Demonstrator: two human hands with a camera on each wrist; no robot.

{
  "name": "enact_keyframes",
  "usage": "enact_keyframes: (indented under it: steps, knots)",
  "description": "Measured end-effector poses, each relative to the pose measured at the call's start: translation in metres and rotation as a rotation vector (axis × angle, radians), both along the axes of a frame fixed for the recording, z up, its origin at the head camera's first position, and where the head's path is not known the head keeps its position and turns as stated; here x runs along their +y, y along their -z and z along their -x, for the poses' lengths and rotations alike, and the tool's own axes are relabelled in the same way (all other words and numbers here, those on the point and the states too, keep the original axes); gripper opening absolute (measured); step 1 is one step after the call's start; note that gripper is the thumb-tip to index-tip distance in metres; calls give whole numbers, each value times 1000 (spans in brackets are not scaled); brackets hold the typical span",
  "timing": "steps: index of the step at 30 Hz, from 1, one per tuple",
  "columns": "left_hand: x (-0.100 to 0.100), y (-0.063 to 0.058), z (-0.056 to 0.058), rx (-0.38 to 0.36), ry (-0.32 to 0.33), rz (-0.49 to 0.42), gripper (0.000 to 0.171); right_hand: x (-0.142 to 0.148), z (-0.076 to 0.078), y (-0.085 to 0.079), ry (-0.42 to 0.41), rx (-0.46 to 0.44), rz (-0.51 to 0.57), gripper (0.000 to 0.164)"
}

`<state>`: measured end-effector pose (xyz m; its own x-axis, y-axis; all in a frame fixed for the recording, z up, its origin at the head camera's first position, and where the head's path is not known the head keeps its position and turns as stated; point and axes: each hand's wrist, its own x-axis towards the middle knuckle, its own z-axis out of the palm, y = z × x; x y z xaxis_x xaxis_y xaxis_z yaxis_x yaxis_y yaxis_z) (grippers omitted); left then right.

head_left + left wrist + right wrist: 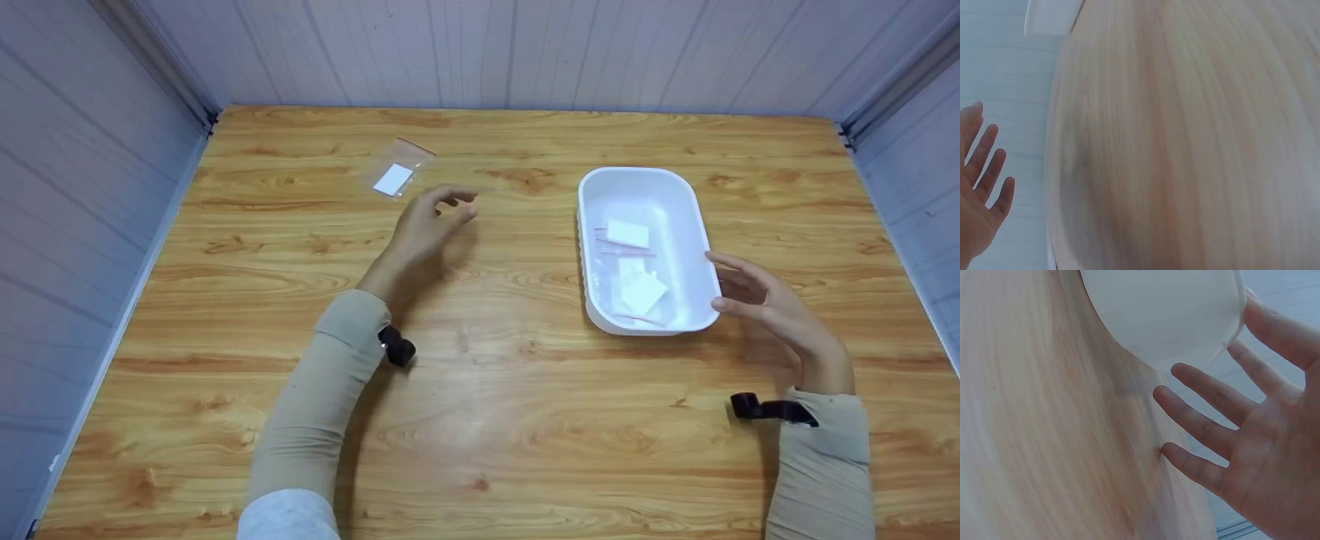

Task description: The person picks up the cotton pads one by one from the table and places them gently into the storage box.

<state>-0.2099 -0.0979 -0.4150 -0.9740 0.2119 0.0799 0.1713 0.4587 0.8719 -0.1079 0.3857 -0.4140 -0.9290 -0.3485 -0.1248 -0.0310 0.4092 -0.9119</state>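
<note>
A white plastic bin [701,225] stands on the wooden table, right of the middle. Inside it lie several small clear zip bags [643,294] with white cards in them. My right hand [780,315] is at the bin's right side, with two fingertips touching near its rim. The right wrist view shows that hand [1258,422] with fingers spread beside the bin's outer wall [1168,315]. Over the table my left hand [427,225] hangs relaxed with nothing in it, its fingers [988,169] apart. Just beyond it lies another zip bag with a white card [394,180].
Pale panelled walls [480,52] enclose the table [480,420] at the back and both sides. Each wrist carries a black camera mount [397,347] on its beige sleeve.
</note>
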Motion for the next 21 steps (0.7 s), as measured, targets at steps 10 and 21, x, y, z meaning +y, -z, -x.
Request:
enact_keyframes:
  steps: [10, 21]
  knots:
    - [-35, 7, 5, -41, -29, -25, 37, 4, -2, 1, -17, 3, 23, 62]
    - [-61, 19, 17, -35, -2, 70, 44, 7, -14, 8, 10, 15, -6, 62]
